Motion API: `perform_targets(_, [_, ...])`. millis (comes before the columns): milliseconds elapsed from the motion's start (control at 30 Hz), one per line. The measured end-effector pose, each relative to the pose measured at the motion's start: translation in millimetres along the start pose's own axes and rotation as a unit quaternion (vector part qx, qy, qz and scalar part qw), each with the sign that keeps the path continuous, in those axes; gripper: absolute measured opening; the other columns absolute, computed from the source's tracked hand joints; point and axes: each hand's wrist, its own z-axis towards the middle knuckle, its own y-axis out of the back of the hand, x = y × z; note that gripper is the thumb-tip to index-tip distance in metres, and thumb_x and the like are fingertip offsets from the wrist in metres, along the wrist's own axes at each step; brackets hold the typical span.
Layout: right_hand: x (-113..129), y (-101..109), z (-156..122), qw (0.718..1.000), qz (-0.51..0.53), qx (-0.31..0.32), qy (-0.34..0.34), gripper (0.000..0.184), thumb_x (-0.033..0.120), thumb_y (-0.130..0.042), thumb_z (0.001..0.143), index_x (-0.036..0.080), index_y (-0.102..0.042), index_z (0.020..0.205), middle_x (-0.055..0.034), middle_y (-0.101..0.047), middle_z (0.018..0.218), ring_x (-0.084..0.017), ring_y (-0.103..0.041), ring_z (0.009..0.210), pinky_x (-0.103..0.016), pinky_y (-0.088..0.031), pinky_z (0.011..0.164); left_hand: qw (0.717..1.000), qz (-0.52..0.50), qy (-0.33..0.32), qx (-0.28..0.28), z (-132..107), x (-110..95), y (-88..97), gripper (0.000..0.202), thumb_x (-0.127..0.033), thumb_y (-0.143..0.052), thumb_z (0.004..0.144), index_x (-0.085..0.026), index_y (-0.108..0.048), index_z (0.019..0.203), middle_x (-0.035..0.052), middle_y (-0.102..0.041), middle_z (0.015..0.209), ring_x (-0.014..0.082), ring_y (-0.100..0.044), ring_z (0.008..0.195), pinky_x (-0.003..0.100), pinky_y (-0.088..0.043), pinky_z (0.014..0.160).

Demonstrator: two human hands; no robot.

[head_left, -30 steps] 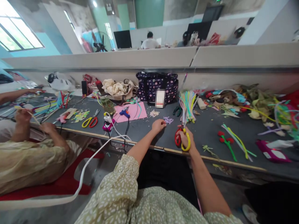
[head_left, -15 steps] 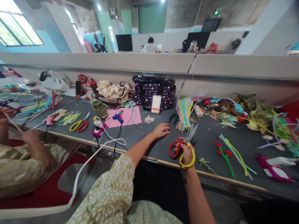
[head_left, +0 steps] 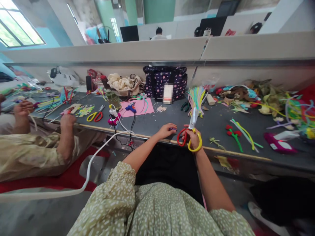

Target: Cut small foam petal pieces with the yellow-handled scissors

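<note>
Dark table [head_left: 145, 124]: bunched strips [head_left: 197, 97] (fuzzy, perhaps) beyond held scissors [head_left: 193, 122].

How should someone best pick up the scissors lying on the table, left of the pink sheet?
Probably by the red and yellow handle loops, from the near table edge: the scissors lie with loops toward that edge and blades pointing away.

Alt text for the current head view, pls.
The right hand holds red-and-yellow-handled scissors at the near edge of a dark worktable, blades pointing away; the left hand is beside it, something purple at its fingers. Beyond are coloured fuzzy stems, a pink sheet and a patterned bag.
</note>
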Motion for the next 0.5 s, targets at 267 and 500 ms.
perform_targets(267, [19,-1,5,0.997,-0.074,-0.008,0.004,0.042,0.027,-0.056,0.064,0.017,-0.057,0.105,0.0049,-0.054,0.058,-0.009,-0.047,0.042,-0.021,-0.041,0.039,0.967,0.015,0.072,-0.245,-15,-4,5.5,0.013,-0.024,-0.063,0.074,-0.019,-0.068,0.085,0.0057,-0.065,0.092,0.0161,-0.057,0.088,0.031,-0.042,0.082])
perform_targets(500, [11,-5,-3,0.983,-0.177,-0.047,0.018,0.039,0.035,-0.055,0.068,0.016,-0.061,0.101,0.0041,-0.052,0.056,-0.007,-0.042,0.039,-0.019,-0.034,0.036,0.980,0.121,0.064,-0.144,-29,-14,10.2,0.009,-0.025,-0.065,0.072,-0.020,-0.069,0.078,0.0022,-0.061,0.079,0.0138,-0.052,0.077,0.028,-0.041,0.076])
